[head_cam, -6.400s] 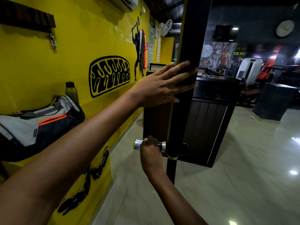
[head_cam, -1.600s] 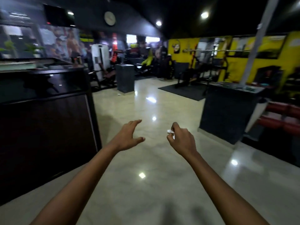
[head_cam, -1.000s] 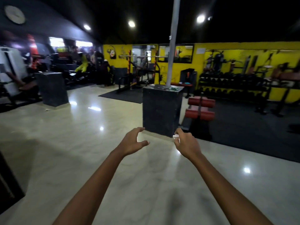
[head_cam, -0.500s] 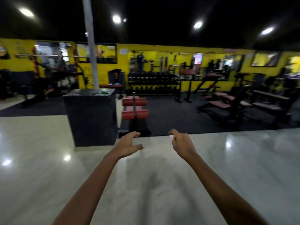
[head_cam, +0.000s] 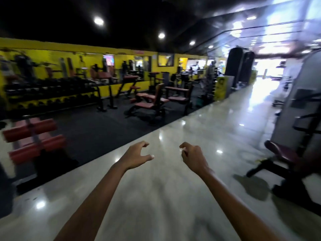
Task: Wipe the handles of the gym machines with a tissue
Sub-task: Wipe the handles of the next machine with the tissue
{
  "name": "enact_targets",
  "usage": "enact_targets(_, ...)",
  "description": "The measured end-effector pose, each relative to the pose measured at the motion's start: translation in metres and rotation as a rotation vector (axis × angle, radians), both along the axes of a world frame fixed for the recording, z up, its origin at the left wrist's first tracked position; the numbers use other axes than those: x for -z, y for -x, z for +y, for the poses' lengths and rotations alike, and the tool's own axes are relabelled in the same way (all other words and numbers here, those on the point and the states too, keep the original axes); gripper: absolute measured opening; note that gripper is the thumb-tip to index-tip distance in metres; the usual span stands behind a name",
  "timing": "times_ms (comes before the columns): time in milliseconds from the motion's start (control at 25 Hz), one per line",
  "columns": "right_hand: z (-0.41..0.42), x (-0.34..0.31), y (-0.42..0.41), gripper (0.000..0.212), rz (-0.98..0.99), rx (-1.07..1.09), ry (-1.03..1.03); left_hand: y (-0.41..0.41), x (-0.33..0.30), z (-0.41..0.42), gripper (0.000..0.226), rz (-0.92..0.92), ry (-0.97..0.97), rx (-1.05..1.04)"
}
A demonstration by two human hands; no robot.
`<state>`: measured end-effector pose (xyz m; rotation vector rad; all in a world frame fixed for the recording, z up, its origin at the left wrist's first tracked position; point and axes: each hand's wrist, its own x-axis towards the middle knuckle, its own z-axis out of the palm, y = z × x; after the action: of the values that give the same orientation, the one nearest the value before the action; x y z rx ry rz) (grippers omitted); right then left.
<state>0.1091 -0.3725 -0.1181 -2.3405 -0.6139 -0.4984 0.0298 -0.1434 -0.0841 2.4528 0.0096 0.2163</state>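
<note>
Both my arms reach forward over a glossy tiled floor. My right hand (head_cam: 193, 156) is curled around a small white tissue (head_cam: 181, 149), of which only a scrap shows at the fingertips. My left hand (head_cam: 138, 154) hangs beside it with fingers loosely curled and holds nothing. No machine handle is within reach of either hand. The whole view is blurred by motion.
A machine with a dark red seat (head_cam: 284, 153) stands close at the right. Red padded rollers (head_cam: 33, 138) sit at the left on black matting. Benches (head_cam: 152, 101) and a dumbbell rack (head_cam: 50, 94) line the yellow wall. A bright tiled aisle (head_cam: 225, 122) runs ahead.
The view has swung right, from the door handle past the black pillar block to the aisle and benches. My hands kept their pose, the right one still holding the tissue.
</note>
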Motion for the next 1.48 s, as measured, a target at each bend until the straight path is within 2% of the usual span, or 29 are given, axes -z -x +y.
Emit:
enact_targets(200, -0.099, 0.003, -0.054, 0.006, 0.005, 0.25, -0.039, -0.1, 0.006, -0.077, 0.063, -0.007, 0.018, 0.224)
enact_targets(400, -0.208, 0.005, -0.086, 0.01, 0.042, 0.518, -0.037, -0.184, 0.001, -0.165, 0.06, -0.023, -0.006, 0.439)
enact_targets(720, -0.34, 0.007, -0.061, 0.011, 0.024, 0.915, -0.032, -0.272, 0.004, -0.322, 0.059, -0.039, -0.021, 0.817)
enact_targets(1000, -0.403, -0.01, -0.029, 0.014, -0.009, 1.272, -0.016, -0.314, -0.011, -0.466, 0.058, -0.065, -0.01, 1.208)
enact_targets(1120, -0.413, -0.014, -0.01, 0.009, -0.024, 1.432, -0.092, -0.321, -0.015, -0.511, 0.06, -0.064, -0.03, 1.352)
enact_targets(1240, -0.418, -0.006, 0.012, 0.01, -0.006, 1.598, -0.119, -0.316, -0.008, -0.549, 0.06, -0.058, -0.045, 1.481)
enact_targets(1480, -0.456, 0.011, 0.065, 0.005, 0.015, 1.785, -0.139, -0.28, 0.009, -0.617, 0.058, -0.035, -0.014, 1.644)
